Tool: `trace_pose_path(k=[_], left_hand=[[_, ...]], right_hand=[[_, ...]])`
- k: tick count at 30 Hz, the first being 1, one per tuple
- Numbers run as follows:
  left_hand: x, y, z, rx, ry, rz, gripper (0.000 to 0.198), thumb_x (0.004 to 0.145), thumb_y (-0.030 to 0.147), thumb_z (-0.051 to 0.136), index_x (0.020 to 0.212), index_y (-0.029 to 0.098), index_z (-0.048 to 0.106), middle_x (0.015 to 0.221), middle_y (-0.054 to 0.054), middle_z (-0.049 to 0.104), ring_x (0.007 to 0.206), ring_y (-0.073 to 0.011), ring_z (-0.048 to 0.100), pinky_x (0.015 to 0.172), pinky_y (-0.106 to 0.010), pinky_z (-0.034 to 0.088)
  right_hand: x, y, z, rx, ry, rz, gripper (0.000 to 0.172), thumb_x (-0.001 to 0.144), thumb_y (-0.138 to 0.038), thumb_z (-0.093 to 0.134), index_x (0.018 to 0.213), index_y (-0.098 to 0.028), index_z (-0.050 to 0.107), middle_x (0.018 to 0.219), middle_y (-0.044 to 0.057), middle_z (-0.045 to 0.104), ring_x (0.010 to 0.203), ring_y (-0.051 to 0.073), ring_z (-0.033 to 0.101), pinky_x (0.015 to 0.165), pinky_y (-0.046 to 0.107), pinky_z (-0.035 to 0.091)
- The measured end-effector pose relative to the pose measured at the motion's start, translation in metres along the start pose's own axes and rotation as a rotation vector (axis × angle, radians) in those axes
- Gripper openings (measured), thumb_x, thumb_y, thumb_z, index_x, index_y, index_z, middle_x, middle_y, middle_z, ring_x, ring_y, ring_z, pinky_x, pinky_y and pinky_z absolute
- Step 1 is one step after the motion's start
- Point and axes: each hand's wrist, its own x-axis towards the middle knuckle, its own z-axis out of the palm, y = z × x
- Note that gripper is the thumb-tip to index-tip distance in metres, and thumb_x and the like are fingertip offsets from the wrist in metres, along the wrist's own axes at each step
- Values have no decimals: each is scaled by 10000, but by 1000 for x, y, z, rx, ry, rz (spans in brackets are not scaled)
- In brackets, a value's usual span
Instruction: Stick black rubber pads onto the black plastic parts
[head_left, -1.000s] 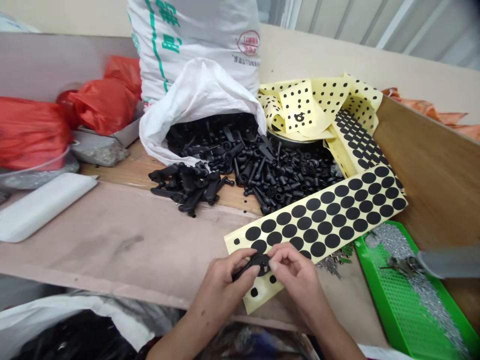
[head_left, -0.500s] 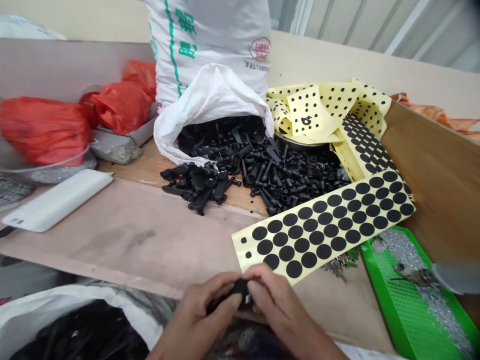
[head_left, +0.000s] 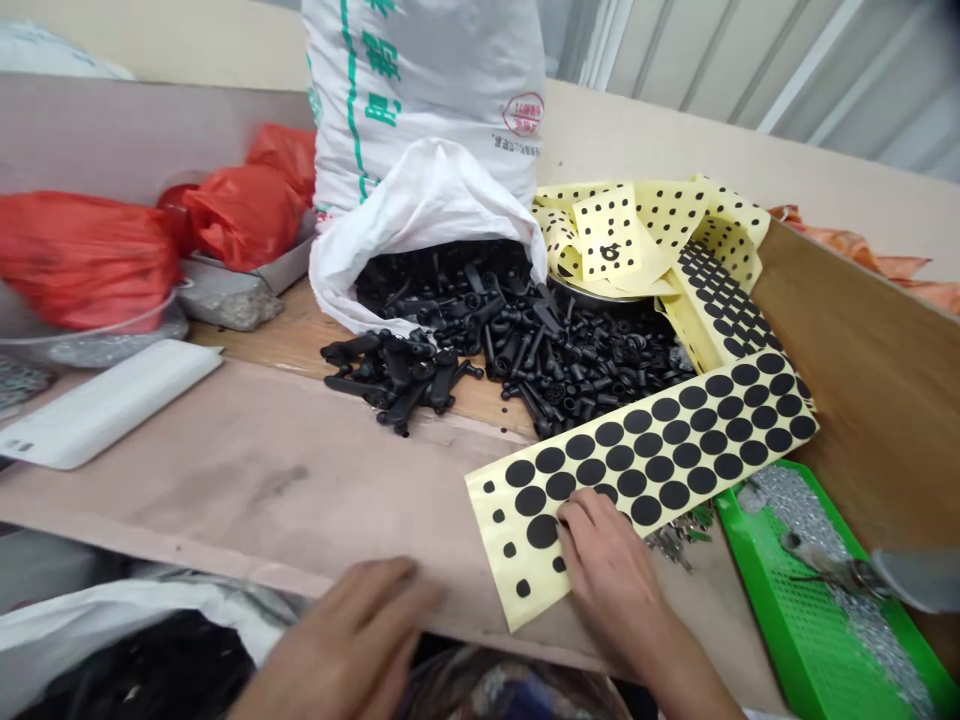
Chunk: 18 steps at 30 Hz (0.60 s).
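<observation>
My right hand (head_left: 616, 572) lies over the lower left part of a yellow sticker sheet (head_left: 491, 580) with rows of round black stickers. Its bent fingers are close together, with the tips on the sheet among the stickers; what lies under them is hidden. Down at the front edge of the table, my left hand (head_left: 341, 640) is smeared by motion. Its fingers point to the right, and whether they hold anything does not show. A small heap of black plastic lever-like parts (head_left: 401, 375) lies beyond both hands.
A white sack (head_left: 427, 190) spills black parts at the back. To the right stands a green tray (head_left: 814, 610) with small metal pieces, beside a cardboard wall (head_left: 840, 350). On the left are a white plastic piece (head_left: 112, 400) and red bags (head_left: 82, 255). An open sack (head_left: 135, 660) sits front left.
My hands were together around a small black part. Now they are apart: the right has moved up and right onto the sticker sheet, the left has moved left and down.
</observation>
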Motion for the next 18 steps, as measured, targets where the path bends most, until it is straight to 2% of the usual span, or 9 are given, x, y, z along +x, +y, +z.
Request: trace_pose_path(k=[1,2,4,6,9,13,16,18], left_hand=[[17,11,11,-13,-39,118,383,794,134,464,1123,290,580,1109,-37,626,989,-195,579,834,-272,501],[32,22,22,-21,-65,163,387,775,106,443,1106,249,583,1121,-69,613,1003,-222,567,844,-324,500],[57,39,41,28,-192,175,371,759,88,449,1075,227,586,1091,-93,611,965,-255,563,784,-383,504],[72,49,56,100,-273,147,355,781,102,451,1093,222,570,1074,-97,607,931,-272,558,732,-410,492],[78,51,67,178,-323,143,319,823,133,440,1114,202,552,1064,-100,600,907,-272,546,701,-412,465],[73,46,69,198,-327,175,346,843,129,421,1168,181,526,1138,-118,576,953,-274,526,716,-405,438],[70,46,70,196,-308,182,350,862,136,402,1194,174,508,1193,-123,554,993,-277,509,741,-412,427],[70,45,72,188,-304,180,339,869,150,400,1190,175,507,1209,-119,546,991,-272,504,743,-411,421]], right_hand=[[-1,0,3,-21,13,-15,169,872,-94,410,860,-156,567,884,90,563,774,222,516,667,339,413],[-2,-1,5,-33,24,-27,170,867,-88,413,859,-161,566,885,86,563,771,220,515,665,336,411],[-2,-4,6,-35,45,-36,180,855,-75,409,848,-165,565,891,86,566,772,219,516,659,336,408],[-1,-6,3,-20,49,-17,196,848,-62,392,837,-162,560,900,94,567,784,226,516,664,344,408],[0,-9,-7,98,-21,21,197,857,-61,374,838,-169,537,888,89,554,808,224,516,696,353,419],[2,-10,-20,328,-83,58,149,880,-90,386,879,-190,497,905,66,532,836,194,518,727,322,440],[5,-10,-16,237,-49,60,156,868,-88,390,913,-185,504,932,82,527,863,214,512,741,344,434],[7,-10,-12,138,-41,40,165,855,-78,381,848,-182,510,883,83,528,825,224,505,721,358,422]])
